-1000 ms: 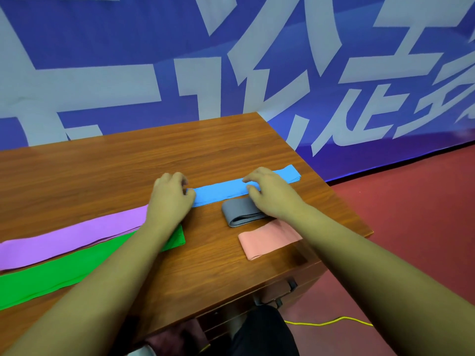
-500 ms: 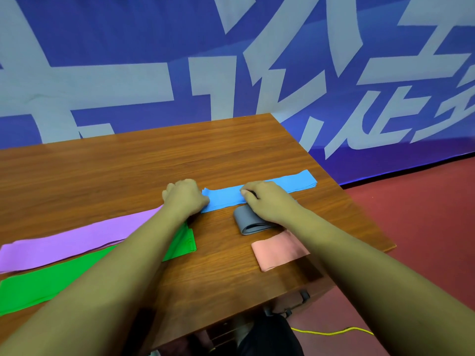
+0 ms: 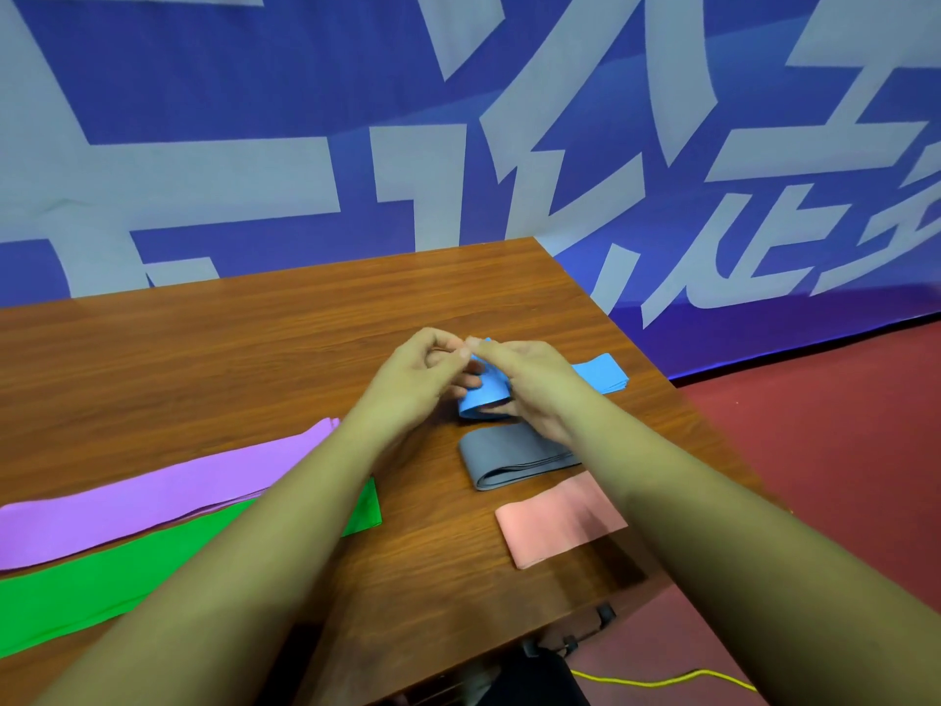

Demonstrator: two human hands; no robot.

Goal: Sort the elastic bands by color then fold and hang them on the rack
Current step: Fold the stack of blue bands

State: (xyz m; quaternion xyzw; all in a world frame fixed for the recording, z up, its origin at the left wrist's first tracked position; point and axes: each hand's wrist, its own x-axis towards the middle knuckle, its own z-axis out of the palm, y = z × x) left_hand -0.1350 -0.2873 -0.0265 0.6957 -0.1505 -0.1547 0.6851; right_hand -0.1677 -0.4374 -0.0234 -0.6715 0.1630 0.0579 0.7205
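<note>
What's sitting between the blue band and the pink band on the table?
The folded gray band lies between the blue band and the pink band, with bare table between gray and pink. Head view shows it.

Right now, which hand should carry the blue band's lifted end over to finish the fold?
Left, most likely. The left hand pinches the blue band at its lifted end, while the right hand grips the band's middle, well placed to steady it.

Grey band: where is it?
In the head view, the grey band lies folded right of centre, between the blue band and the pink band.
</note>
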